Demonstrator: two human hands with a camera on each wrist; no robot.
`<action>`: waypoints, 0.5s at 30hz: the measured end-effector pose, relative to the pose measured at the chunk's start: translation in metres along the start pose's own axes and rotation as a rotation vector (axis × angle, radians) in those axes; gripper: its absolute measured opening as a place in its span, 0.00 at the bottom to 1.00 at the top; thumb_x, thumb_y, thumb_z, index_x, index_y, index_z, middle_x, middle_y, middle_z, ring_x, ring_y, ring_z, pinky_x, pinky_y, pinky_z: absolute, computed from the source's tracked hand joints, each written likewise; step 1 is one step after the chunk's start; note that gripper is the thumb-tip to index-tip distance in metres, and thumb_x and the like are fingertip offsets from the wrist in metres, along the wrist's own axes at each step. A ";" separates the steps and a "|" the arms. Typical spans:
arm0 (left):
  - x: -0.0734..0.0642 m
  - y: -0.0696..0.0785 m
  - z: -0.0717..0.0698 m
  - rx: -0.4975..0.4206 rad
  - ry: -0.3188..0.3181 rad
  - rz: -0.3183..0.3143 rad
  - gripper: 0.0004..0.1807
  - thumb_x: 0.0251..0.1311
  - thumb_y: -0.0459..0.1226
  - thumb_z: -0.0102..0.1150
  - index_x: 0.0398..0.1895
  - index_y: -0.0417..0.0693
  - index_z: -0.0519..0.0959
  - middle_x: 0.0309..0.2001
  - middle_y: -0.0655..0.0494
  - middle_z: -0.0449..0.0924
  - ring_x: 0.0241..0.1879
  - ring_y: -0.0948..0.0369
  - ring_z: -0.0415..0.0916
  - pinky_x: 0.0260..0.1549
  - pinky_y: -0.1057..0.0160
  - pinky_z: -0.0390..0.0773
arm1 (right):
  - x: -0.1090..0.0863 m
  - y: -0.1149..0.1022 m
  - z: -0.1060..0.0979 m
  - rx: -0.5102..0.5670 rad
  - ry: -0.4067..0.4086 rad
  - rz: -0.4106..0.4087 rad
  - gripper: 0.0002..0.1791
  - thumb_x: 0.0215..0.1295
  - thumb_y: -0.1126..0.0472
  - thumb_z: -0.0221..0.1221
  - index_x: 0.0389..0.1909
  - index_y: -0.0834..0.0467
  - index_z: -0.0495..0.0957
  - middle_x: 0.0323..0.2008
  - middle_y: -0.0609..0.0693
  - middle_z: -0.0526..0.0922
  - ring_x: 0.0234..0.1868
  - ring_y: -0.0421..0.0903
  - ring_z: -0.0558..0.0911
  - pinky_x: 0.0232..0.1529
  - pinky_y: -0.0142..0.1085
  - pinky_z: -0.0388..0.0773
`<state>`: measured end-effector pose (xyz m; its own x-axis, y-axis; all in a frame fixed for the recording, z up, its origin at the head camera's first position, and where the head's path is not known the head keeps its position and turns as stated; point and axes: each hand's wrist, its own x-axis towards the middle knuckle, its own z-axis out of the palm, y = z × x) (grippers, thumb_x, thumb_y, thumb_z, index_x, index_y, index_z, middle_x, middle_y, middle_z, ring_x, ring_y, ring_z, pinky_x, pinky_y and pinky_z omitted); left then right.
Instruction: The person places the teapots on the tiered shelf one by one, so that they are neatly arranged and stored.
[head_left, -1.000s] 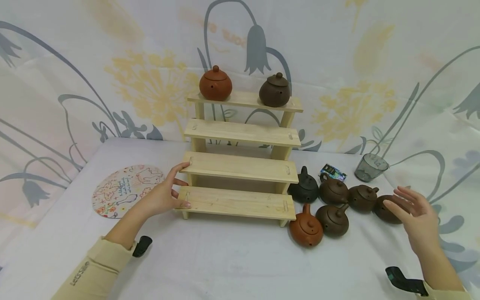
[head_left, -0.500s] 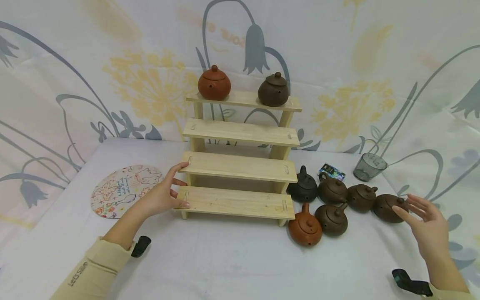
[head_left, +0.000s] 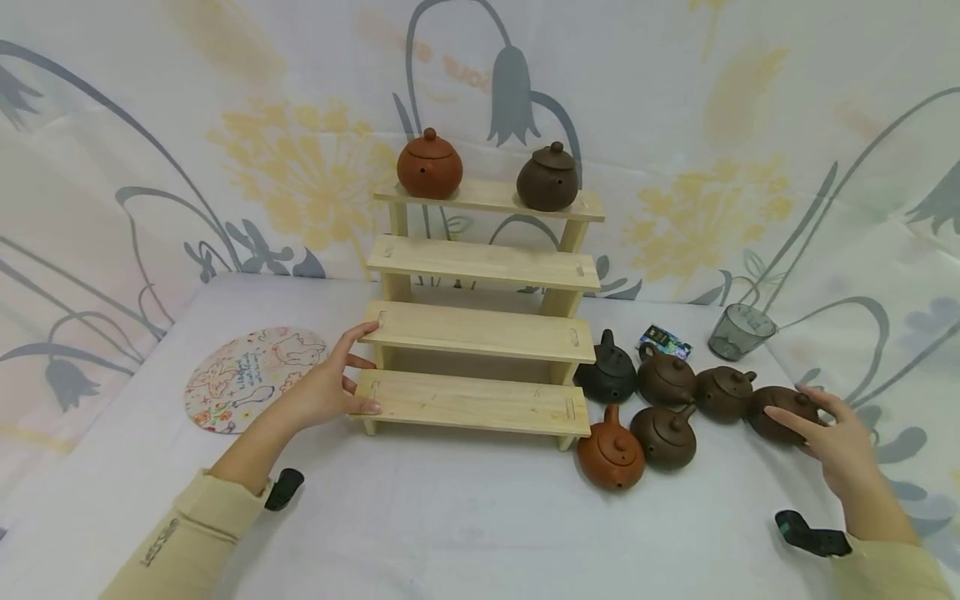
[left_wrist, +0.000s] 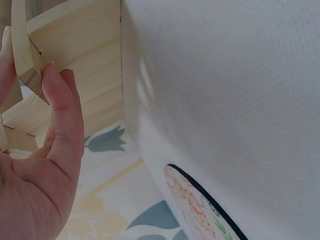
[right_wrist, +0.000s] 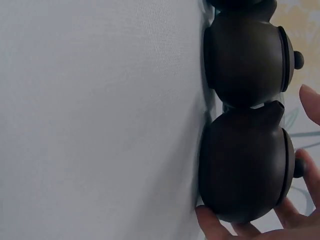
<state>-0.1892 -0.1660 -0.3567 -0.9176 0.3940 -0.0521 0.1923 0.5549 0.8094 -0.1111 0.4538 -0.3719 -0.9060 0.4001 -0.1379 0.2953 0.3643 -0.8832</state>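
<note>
My left hand [head_left: 322, 392] grips the left end of a tiered wooden display stand [head_left: 472, 400]; in the left wrist view its thumb and fingers pinch a board's end [left_wrist: 31, 75]. On the right, my right hand [head_left: 849, 446] is at the rightmost dark brown teapot [head_left: 771, 415]. In the right wrist view some fingertips touch or nearly touch that teapot's body [right_wrist: 240, 167], while the thumb stands apart from it near the lid knob. A reddish teapot [head_left: 430, 169] and a dark brown teapot [head_left: 548, 179] sit on the stand's top shelf.
Several teapots cluster right of the stand, including a black one [head_left: 606, 372] and a reddish one [head_left: 611, 454]. Behind them lie a small colourful card [head_left: 664, 342] and a grey translucent cup [head_left: 741, 332]. A round patterned mat [head_left: 251, 379] lies at left.
My right hand first shifted right, past the rightmost teapot, then came back left against it with its fingers about its side. My left hand stays on the stand.
</note>
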 end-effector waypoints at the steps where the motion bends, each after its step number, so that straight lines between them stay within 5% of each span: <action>1: 0.000 0.000 0.000 -0.003 0.002 0.001 0.57 0.46 0.31 0.71 0.71 0.64 0.41 0.55 0.34 0.66 0.30 0.54 0.71 0.28 0.58 0.71 | 0.003 -0.001 0.001 -0.059 -0.014 0.002 0.41 0.60 0.48 0.61 0.71 0.42 0.52 0.73 0.51 0.36 0.70 0.54 0.38 0.55 0.42 0.68; 4: 0.000 0.000 0.000 -0.006 0.004 -0.001 0.57 0.45 0.31 0.71 0.72 0.64 0.41 0.55 0.33 0.66 0.30 0.54 0.70 0.27 0.58 0.71 | 0.009 -0.001 0.004 -0.134 -0.037 0.009 0.45 0.59 0.45 0.61 0.73 0.49 0.48 0.71 0.62 0.28 0.69 0.63 0.35 0.57 0.60 0.55; 8: -0.001 -0.001 0.001 -0.005 0.003 -0.021 0.58 0.45 0.31 0.71 0.71 0.66 0.42 0.55 0.34 0.66 0.30 0.54 0.70 0.27 0.58 0.71 | 0.013 0.001 0.004 -0.161 -0.057 0.011 0.44 0.59 0.47 0.62 0.72 0.50 0.51 0.70 0.66 0.28 0.67 0.66 0.39 0.47 0.37 0.72; 11: -0.002 -0.001 0.001 -0.002 0.006 -0.027 0.58 0.45 0.31 0.72 0.71 0.67 0.42 0.55 0.35 0.67 0.30 0.54 0.69 0.27 0.59 0.71 | 0.014 0.003 0.003 -0.149 -0.094 -0.006 0.43 0.60 0.49 0.61 0.72 0.50 0.50 0.70 0.66 0.27 0.66 0.66 0.41 0.32 0.22 0.67; 15: -0.002 -0.002 0.001 -0.002 0.006 -0.019 0.58 0.45 0.31 0.72 0.71 0.65 0.41 0.55 0.34 0.67 0.30 0.54 0.69 0.27 0.58 0.71 | 0.014 0.003 0.000 -0.150 -0.118 -0.033 0.41 0.61 0.51 0.61 0.71 0.47 0.52 0.69 0.69 0.28 0.63 0.68 0.45 0.30 0.22 0.68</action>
<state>-0.1871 -0.1670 -0.3585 -0.9232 0.3790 -0.0637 0.1745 0.5611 0.8092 -0.1233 0.4604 -0.3765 -0.9427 0.2876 -0.1692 0.2986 0.5005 -0.8126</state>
